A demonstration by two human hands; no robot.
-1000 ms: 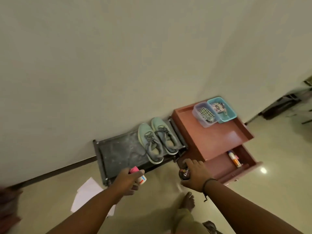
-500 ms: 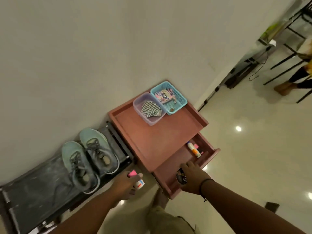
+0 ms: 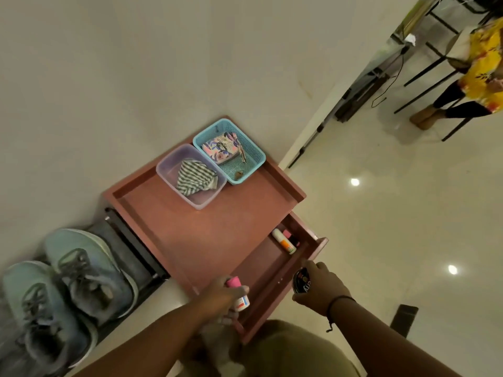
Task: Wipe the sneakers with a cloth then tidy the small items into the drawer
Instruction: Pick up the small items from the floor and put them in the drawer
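The left hand (image 3: 220,295) grips a small pink-capped tube (image 3: 239,295) — cap toward the wall, long axis tilted — over the open drawer (image 3: 275,270). The right hand (image 3: 321,291) clasps a round black tin (image 3: 300,281) above the drawer's glossy reddish front edge.

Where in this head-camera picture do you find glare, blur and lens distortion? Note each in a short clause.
Head view: two bright ceiling-light reflections glare on the glossy cream floor tiles; the pale green lace-up sneakers at the left edge look soft and stretched; the wide lens tilts the plain wall; the open reddish-brown wooden drawer sits in dim, warm light.
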